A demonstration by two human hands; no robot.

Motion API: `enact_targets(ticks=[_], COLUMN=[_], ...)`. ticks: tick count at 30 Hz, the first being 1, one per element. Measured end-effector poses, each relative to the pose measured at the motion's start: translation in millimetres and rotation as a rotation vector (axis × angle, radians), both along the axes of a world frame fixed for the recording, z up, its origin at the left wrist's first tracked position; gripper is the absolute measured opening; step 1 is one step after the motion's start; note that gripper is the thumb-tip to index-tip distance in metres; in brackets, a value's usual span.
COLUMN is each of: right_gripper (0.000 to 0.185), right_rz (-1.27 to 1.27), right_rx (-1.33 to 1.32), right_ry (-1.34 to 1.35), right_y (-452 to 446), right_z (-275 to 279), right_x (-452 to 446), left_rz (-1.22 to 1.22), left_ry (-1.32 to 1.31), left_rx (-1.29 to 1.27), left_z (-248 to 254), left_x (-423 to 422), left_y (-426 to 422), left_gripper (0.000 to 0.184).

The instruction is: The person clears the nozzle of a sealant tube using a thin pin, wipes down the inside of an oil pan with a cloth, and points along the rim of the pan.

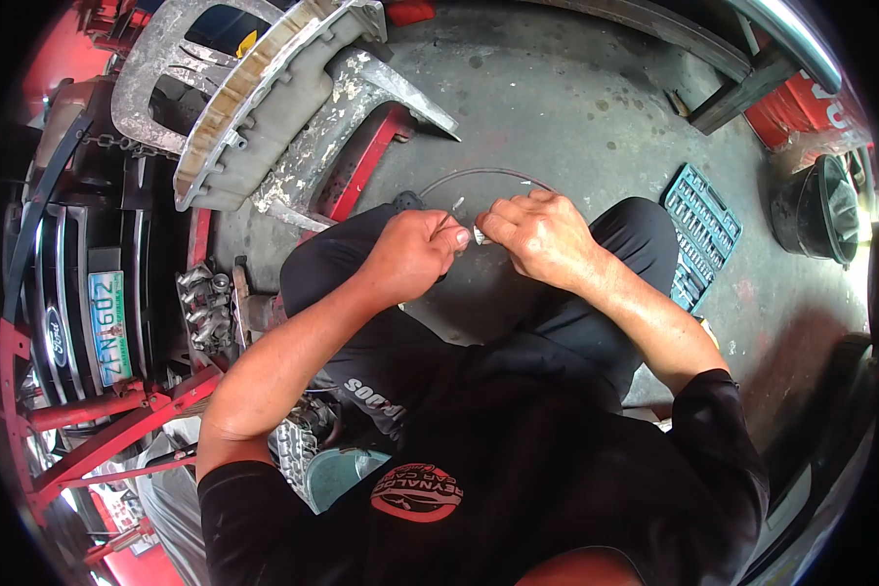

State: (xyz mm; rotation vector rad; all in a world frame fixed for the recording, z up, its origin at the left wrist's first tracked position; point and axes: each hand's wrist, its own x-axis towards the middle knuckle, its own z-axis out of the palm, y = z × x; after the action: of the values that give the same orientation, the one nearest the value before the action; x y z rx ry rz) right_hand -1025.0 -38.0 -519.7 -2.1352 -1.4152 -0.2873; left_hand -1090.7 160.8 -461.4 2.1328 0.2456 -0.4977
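My left hand (415,254) and my right hand (542,234) are close together over my lap, both with fingers closed. A small whitish piece (479,236) pokes from my right fingertips, facing my left thumb. My left thumb and fingers are pinched together; what they hold is too small to make out. A thin dark cable or hose (488,171) arches just beyond both hands, and its right end passes behind my right hand. Whether either hand grips it is hidden.
To the left, a large metal casing (273,107) rests on a worn plastic chair (156,93). A blue socket set case (708,220) lies open on the floor at right. Beyond it stands a black bucket (801,210). A car front (73,303) and red stand (127,420) flank the left.
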Motion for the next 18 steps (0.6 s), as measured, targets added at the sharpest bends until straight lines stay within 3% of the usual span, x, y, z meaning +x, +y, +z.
enact_targets(ticks=[4, 6, 10, 12, 13, 15, 16, 18], right_gripper=[0.017, 0.017, 0.017, 0.017, 0.016, 0.016, 0.017, 0.017], right_rz=[0.027, 0.033, 0.037, 0.028, 0.018, 0.012, 0.022, 0.026], right_rx=[0.0, 0.002, -0.003, -0.005, -0.005, -0.001, -0.002, 0.0], right_ry=[0.245, 0.363, 0.446, 0.433, 0.422, 0.406, 0.398, 0.392], right_y=[-1, -1, -2, -1, -2, 0, 0, 0], right_z=[4, 5, 6, 6, 4, 2, 2, 1], right_x=[-3, -4, -6, -5, -6, -5, -6, -7], left_rz=[-0.077, -0.208, -0.185, -0.006, -0.006, 0.098, 0.135, 0.065], left_ry=[-0.091, -0.419, -0.39, -0.2, -0.199, 0.292, 0.382, 0.263], left_rx=[0.039, 0.07, 0.064, -0.279, -0.277, -0.279, -0.311, -0.196], left_z=[0, -10, -16, -19, -17, -6, -1, -4], left_x=[-6, -10, -10, -6, -4, 4, 4, 3], left_y=[-3, -1, 0, 2, 5, 11, 8, 5], left_gripper=[0.016, 0.012, 0.016, 0.015, 0.015, 0.015, 0.02, 0.019])
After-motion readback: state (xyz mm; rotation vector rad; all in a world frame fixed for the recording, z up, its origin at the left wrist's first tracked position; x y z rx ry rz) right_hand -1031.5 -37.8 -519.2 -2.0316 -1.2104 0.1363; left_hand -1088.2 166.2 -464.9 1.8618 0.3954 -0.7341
